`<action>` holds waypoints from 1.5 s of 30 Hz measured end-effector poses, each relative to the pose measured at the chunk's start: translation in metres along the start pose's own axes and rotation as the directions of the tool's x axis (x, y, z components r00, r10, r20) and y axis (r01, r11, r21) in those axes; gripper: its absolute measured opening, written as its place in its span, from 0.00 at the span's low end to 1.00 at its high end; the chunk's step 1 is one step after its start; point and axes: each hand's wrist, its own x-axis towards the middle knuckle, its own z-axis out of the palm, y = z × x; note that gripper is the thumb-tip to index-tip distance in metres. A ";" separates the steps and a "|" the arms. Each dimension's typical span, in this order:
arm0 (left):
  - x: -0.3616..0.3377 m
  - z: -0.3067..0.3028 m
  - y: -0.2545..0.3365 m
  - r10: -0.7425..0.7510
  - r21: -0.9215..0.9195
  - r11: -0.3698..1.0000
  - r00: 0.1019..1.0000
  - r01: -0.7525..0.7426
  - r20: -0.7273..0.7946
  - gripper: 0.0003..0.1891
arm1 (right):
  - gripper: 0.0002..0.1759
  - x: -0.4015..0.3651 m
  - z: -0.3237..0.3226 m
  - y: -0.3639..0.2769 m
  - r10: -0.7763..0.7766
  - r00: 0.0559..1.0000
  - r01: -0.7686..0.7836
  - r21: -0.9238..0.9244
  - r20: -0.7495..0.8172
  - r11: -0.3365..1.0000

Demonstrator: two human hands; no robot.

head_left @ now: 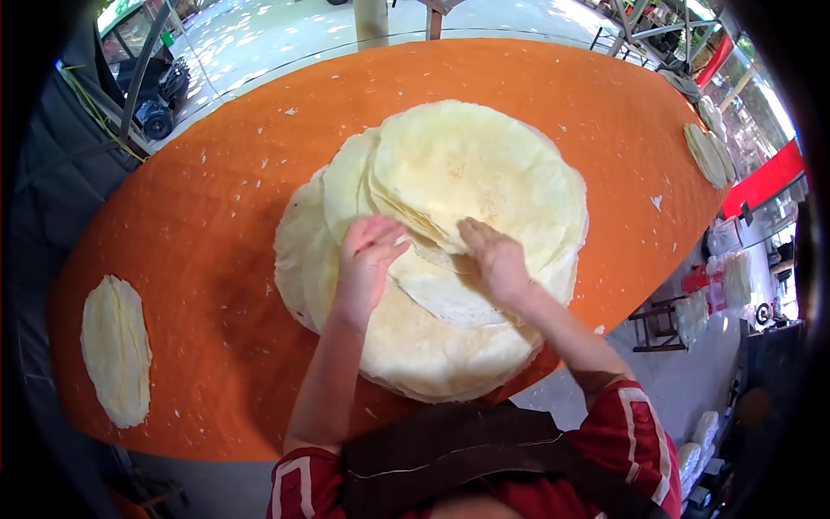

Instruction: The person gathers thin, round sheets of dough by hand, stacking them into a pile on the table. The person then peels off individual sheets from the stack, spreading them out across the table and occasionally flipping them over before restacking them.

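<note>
A pile of thin, pale round flatbreads (467, 164) lies in uneven, overlapping layers at the table's middle. My left hand (370, 259) is over the left front of the pile, thumb and fingers apart and nothing visible between them. The near edge of the upper flatbreads is in my right hand (497, 259), its fingers bent over the top; the thumb is mostly hidden. Between my hands, several layer edges fan out slightly. Larger flatbreads (432, 363) stick out below, toward my body.
An orange-covered table (207, 259) with scattered pale crumbs bears the pile. One folded flatbread (117, 350) lies at the left end, and more folded pieces (709, 156) at the far right edge. A wooden stool (659, 327) stands beyond the table's right side.
</note>
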 end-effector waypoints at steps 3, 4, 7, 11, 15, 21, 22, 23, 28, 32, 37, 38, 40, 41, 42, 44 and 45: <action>-0.020 -0.037 -0.026 -0.173 0.157 0.972 0.984 0.177 -0.041 0.12 | 0.17 0.045 -0.037 0.057 -0.032 0.973 0.020 0.056 0.229 0.998; -0.028 -0.045 -0.034 -0.244 0.190 0.952 0.970 0.240 -0.002 0.10 | 0.19 0.060 -0.063 0.044 -0.020 0.984 0.012 0.046 0.176 0.999; -0.044 -0.025 -0.055 -0.132 0.622 0.771 0.990 0.138 -0.055 0.11 | 0.22 0.065 -0.062 0.038 -0.129 0.990 0.130 -0.012 0.056 0.991; -0.036 -0.004 -0.038 0.387 0.666 0.687 0.922 -0.291 0.004 0.16 | 0.21 0.058 -0.032 0.067 -0.046 0.955 0.005 0.139 0.293 0.990; -0.007 0.015 -0.039 -0.510 -0.185 0.847 0.860 0.499 -0.018 0.17 | 0.18 0.086 -0.073 0.065 0.014 0.950 0.003 -0.052 0.312 0.999; 0.013 0.017 -0.057 -0.451 -0.227 0.847 0.876 0.481 0.172 0.27 | 0.28 -0.010 0.026 0.019 -0.075 0.981 0.104 -0.162 0.178 0.981; 0.013 0.017 -0.058 -0.409 -0.200 0.867 0.881 0.457 0.238 0.28 | 0.29 -0.014 0.026 0.011 -0.082 0.993 0.096 -0.172 0.089 0.980; 0.012 0.016 -0.058 -0.346 -0.187 0.897 0.900 0.400 0.266 0.29 | 0.30 -0.015 0.022 0.004 -0.091 0.996 0.089 -0.181 0.001 0.979; -0.003 0.009 -0.061 -0.124 0.235 0.967 0.987 0.098 0.098 0.28 | 0.34 -0.002 0.030 0.037 -0.036 0.988 0.053 -0.114 0.149 0.992; -0.042 -0.009 -0.057 -0.193 0.287 0.935 0.977 0.210 -0.088 0.27 | 0.11 0.064 -0.037 0.103 -0.040 0.987 0.039 0.008 0.159 0.999; -0.053 -0.022 -0.081 -0.205 0.318 0.922 0.975 0.220 -0.079 0.28 | 0.20 0.036 -0.068 0.020 -0.199 0.977 0.210 -0.169 0.077 0.963; -0.055 -0.020 -0.083 -0.180 0.299 0.934 0.981 0.194 -0.074 0.27 | 0.20 0.016 -0.050 0.013 -0.229 0.967 0.245 -0.152 0.113 0.958; -0.061 -0.018 -0.085 -0.125 0.268 0.953 0.990 0.140 -0.071 0.25 | 0.19 -0.004 -0.025 0.010 -0.217 0.933 0.217 0.032 0.287 0.976; -0.062 -0.018 -0.083 -0.127 0.300 0.943 0.990 0.140 -0.063 0.25 | 0.18 -0.004 -0.026 0.012 -0.200 0.936 0.193 0.052 0.289 0.980; -0.061 -0.016 -0.079 -0.123 0.329 0.935 0.991 0.134 -0.054 0.25 | 0.18 0.003 -0.032 0.017 -0.187 0.938 0.175 0.067 0.291 0.982; -0.067 -0.011 -0.076 -0.133 0.248 0.958 0.990 0.143 -0.055 0.25 | 0.19 0.020 -0.060 0.011 -0.112 0.941 0.129 -0.032 0.320 0.991; -0.069 -0.006 -0.074 -0.135 0.139 0.980 0.989 0.142 -0.058 0.25 | 0.20 0.016 -0.057 0.006 -0.125 0.957 0.145 -0.058 0.262 0.988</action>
